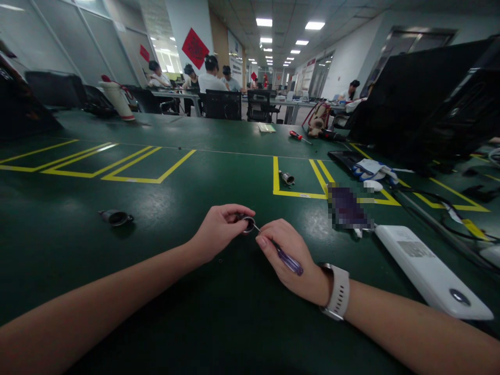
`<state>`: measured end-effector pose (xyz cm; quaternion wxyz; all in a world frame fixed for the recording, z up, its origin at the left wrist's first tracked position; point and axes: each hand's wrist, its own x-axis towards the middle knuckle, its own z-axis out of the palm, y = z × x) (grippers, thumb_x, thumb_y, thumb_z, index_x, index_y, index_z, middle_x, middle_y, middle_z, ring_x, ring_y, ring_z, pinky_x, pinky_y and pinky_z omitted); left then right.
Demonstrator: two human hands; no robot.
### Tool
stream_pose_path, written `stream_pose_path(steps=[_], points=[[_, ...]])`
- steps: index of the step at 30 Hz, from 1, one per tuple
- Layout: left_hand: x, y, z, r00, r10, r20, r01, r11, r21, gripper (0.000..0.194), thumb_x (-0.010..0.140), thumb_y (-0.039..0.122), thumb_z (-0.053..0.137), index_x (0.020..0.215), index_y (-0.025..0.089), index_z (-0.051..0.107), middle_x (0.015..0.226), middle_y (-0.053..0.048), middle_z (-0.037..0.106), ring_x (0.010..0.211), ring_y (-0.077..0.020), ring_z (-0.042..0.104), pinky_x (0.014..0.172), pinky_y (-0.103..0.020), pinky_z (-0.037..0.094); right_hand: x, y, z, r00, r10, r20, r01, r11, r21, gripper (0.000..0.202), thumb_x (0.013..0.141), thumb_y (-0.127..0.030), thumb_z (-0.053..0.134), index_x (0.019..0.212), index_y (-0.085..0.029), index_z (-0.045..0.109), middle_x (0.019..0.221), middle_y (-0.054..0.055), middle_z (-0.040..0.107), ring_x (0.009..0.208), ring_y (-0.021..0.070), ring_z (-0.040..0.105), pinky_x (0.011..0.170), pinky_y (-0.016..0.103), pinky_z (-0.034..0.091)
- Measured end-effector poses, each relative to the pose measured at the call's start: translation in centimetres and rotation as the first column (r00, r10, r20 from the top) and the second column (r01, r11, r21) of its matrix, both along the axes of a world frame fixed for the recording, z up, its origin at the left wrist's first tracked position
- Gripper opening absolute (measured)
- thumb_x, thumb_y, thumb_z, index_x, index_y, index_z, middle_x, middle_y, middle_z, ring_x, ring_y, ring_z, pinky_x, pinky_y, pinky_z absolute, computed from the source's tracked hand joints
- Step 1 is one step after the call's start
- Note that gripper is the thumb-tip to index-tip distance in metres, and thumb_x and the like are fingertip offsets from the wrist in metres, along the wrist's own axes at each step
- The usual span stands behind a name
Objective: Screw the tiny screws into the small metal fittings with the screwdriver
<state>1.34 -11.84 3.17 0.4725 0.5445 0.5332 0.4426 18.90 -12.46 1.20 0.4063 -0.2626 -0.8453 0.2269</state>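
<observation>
My left hand [221, 229] is closed round a small dark metal cup-shaped part [249, 224], its round opening turned towards my right hand. In my right hand [287, 255] is a screwdriver [289, 261] with a clear purple handle, and its thin shaft points at the rim of that part. Whether the tip touches inside the opening is too small to tell. A similar metal part [116, 217] lies on its side to the left. Another such part [287, 178] rests inside a yellow-taped box on the right.
On the green table [164, 291], a white power bank [429, 271] and a blurred-out phone [349, 207] lie at right. Farther back are a red-handled screwdriver [297, 135], gloves [374, 171] and a dark monitor [422, 104]. A white bottle [117, 99] stands far left; people sit beyond.
</observation>
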Motion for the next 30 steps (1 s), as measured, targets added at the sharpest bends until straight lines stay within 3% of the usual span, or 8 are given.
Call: stream_pose_path(steps=[6, 16, 19, 21, 23, 25, 28, 30], points=[[0.1, 0.0, 0.2, 0.998, 0.047, -0.029, -0.048, 0.999, -0.006, 0.023, 0.066, 0.018, 0.065, 0.087, 0.013, 0.07, 0.074, -0.004, 0.071, 0.063, -0.0149, 0.065, 0.067, -0.029, 0.053, -0.1, -0.2, 0.0, 0.998, -0.039, 0.051, 0.035, 0.997, 0.069, 0.017, 0.092, -0.024, 0.043, 0.081, -0.018, 0.055, 0.082, 0.005, 0.062, 0.078, 0.0168, 0.054, 0.074, 0.034, 0.041], [0.0, 0.1, -0.4, 1.0, 0.001, -0.011, -0.001, 1.0, -0.004, 0.024, 0.066, 0.019, 0.064, 0.089, 0.013, 0.069, 0.075, -0.004, 0.07, 0.069, -0.0163, 0.066, 0.069, -0.031, 0.055, -0.1, -0.3, 0.1, 0.996, -0.032, 0.08, 0.028, 0.999, 0.046, 0.017, 0.092, -0.023, 0.044, 0.081, -0.017, 0.055, 0.081, 0.005, 0.062, 0.078, 0.0162, 0.054, 0.074, 0.033, 0.041], [-0.2, 0.4, -0.5, 1.0, 0.013, -0.023, -0.013, 1.0, 0.011, 0.023, 0.067, 0.02, 0.064, 0.089, 0.014, 0.068, 0.081, -0.005, 0.07, 0.075, -0.0177, 0.066, 0.069, -0.032, 0.055, 0.0, -0.3, 0.1, 1.0, -0.014, -0.023, 0.014, 1.0, -0.02, 0.016, 0.091, -0.024, 0.046, 0.081, -0.018, 0.056, 0.081, 0.004, 0.062, 0.079, 0.0159, 0.056, 0.077, 0.034, 0.041], [-0.3, 0.6, -0.4, 0.999, 0.051, -0.002, -0.051, 0.999, 0.014, 0.023, 0.067, 0.019, 0.065, 0.089, 0.014, 0.065, 0.088, -0.005, 0.069, 0.079, -0.0182, 0.065, 0.071, -0.032, 0.055, 0.1, -0.4, 0.3, 0.995, -0.002, -0.097, -0.014, 0.986, -0.168, 0.015, 0.091, -0.025, 0.046, 0.084, -0.018, 0.058, 0.081, 0.003, 0.063, 0.078, 0.0154, 0.057, 0.075, 0.032, 0.043], [-0.5, 0.9, -0.2, 0.994, 0.096, 0.059, -0.096, 0.995, -0.007, 0.025, 0.064, 0.016, 0.066, 0.088, 0.014, 0.062, 0.096, -0.007, 0.068, 0.083, -0.0184, 0.064, 0.072, -0.033, 0.054, 0.0, -0.5, 0.5, 0.989, 0.032, -0.142, -0.084, 0.923, -0.375, 0.017, 0.091, -0.029, 0.047, 0.088, -0.018, 0.059, 0.081, 0.003, 0.064, 0.076, 0.0147, 0.059, 0.07, 0.029, 0.045], [-0.7, 1.2, 0.0, 0.984, 0.137, 0.118, -0.133, 0.99, -0.041, 0.028, 0.061, 0.013, 0.068, 0.088, 0.014, 0.059, 0.099, -0.007, 0.067, 0.086, -0.0186, 0.064, 0.075, -0.033, 0.053, -0.2, -0.4, 0.7, 0.981, 0.106, -0.162, -0.18, 0.812, -0.555, 0.02, 0.09, -0.032, 0.048, 0.086, -0.017, 0.061, 0.081, 0.003, 0.066, 0.076, 0.0143, 0.06, 0.069, 0.028, 0.046], [-0.9, 1.5, 0.2, 0.975, 0.164, 0.15, -0.156, 0.986, -0.065, 0.033, 0.057, 0.009, 0.069, 0.088, 0.013, 0.06, 0.099, -0.008, 0.066, 0.088, -0.019, 0.063, 0.081, -0.034, 0.051, -0.4, -0.1, 0.7, 0.961, 0.212, -0.176, -0.274, 0.681, -0.679, 0.025, 0.089, -0.034, 0.05, 0.078, -0.015, 0.062, 0.077, 0.003, 0.066, 0.074, 0.0139, 0.06, 0.071, 0.029, 0.046], [-1.0, 1.5, 0.2, 0.975, 0.163, 0.154, -0.154, 0.986, -0.069, 0.036, 0.055, 0.01, 0.071, 0.09, 0.013, 0.061, 0.099, -0.008, 0.066, 0.089, -0.0193, 0.063, 0.083, -0.036, 0.05, -0.5, 0.0, 0.7, 0.956, 0.239, -0.172, -0.289, 0.652, -0.7, 0.026, 0.089, -0.034, 0.051, 0.077, -0.015, 0.063, 0.075, 0.003, 0.065, 0.072, 0.0132, 0.059, 0.071, 0.028, 0.046]])
